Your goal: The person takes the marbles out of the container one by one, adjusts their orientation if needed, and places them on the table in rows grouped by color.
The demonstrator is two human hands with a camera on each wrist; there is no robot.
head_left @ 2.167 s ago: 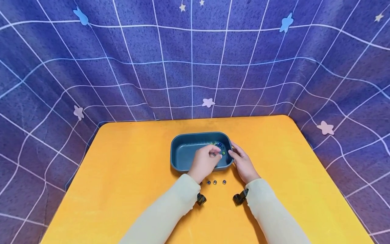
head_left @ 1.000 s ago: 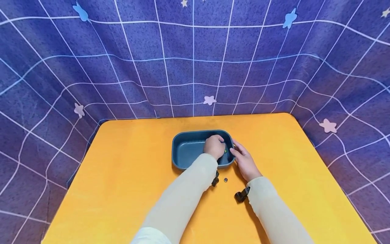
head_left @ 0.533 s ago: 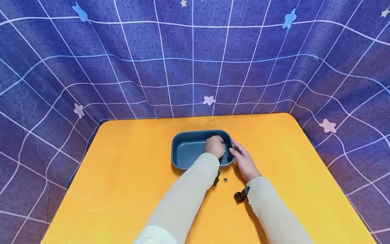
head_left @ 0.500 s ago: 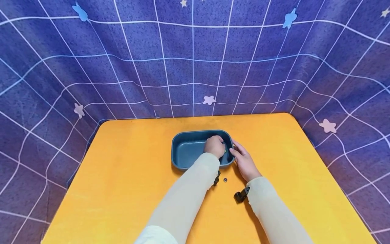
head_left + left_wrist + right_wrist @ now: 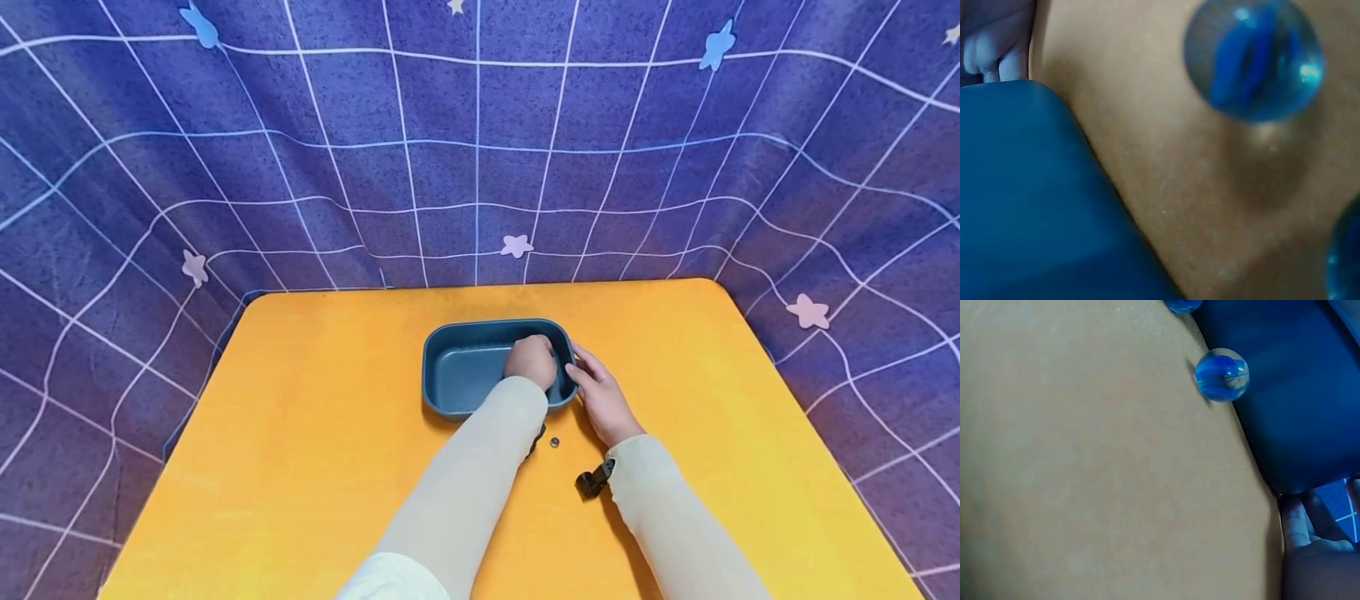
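Observation:
A dark blue-green rectangular tub (image 5: 450, 375) stands on the table. Deep in its right end, my left hand (image 5: 530, 362) points down with the back of the hand upward; its fingertips are hidden, so I cannot tell what they hold. My right hand (image 5: 600, 396) grips the tub's right end, thumb over the rim and fingers along the outside. In front of the tub lies a glass marble (image 5: 554, 442). Close up in the left wrist view, a clear marble (image 5: 1254, 59) shows blue swirls. The right wrist view has a marble (image 5: 1222, 375) beside the tub wall (image 5: 1297, 394).
The yellow table (image 5: 315, 433) reaches back to a blue-purple grid curtain (image 5: 352, 167) with star shapes. A second marble (image 5: 1347, 256) is cut off at the left wrist view's edge. A black wrist camera (image 5: 595, 481) sits under the right sleeve.
My left hand was above the tub with its fingers brought together; it has lowered into the right end, covering the marbles seen there before. My right hand keeps its grip on the tub.

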